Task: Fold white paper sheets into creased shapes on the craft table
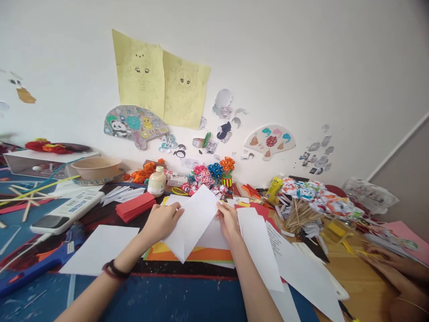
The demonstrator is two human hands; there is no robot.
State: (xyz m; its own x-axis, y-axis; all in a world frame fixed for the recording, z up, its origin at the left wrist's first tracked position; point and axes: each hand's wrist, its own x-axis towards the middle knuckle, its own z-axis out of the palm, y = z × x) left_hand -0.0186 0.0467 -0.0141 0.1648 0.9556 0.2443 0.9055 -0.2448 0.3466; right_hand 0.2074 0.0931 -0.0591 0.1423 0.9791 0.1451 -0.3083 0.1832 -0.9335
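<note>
A folded white paper [196,219] is held up at mid-frame, a crease running down to its lower tip. My left hand [166,219] grips its left edge, thumb on the front face. At its right corner, my right hand [228,218] pinches the paper between thumb and fingers. Under it lie orange and green sheets [208,255] and more white paper. To the left rests a flat white sheet [100,248], with a stack of red paper strips [135,206] behind it. Beside my right forearm are white sheets [259,243], partly overlapping.
A blue glue gun [43,264] and white power strip [69,210] lie at left. A glue bottle [157,182] and paper flowers [214,172] stand behind the hands. Wooden sticks [301,215] lie at right. Another person's hands [385,259] rest at the far right.
</note>
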